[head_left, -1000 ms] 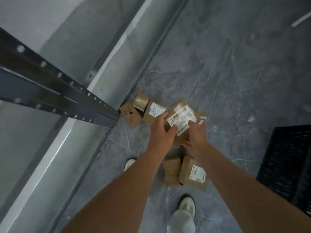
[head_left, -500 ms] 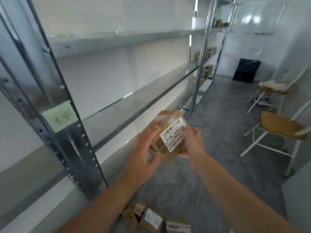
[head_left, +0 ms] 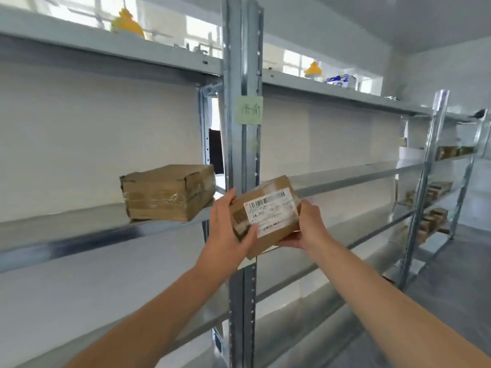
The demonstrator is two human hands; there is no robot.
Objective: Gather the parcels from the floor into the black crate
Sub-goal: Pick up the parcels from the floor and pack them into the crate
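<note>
Carrying step, I'd say: the labelled parcel (head_left: 265, 213) is held up before the shelf upright (head_left: 243, 128), left grip (head_left: 228, 229) curled round its left edge, right grip (head_left: 308, 227) cupped under its right end. The black crate isn't in sight; next comes turning to find it.

Two hands noted: left hand (head_left: 228, 231), right hand (head_left: 309, 225). One labelled parcel (head_left: 268, 211), one taped carton (head_left: 167, 192), two yellow objects (head_left: 128, 23) (head_left: 313, 70), one green note (head_left: 249, 110). Far-rack boxes (head_left: 438, 187): too small to count.
</note>
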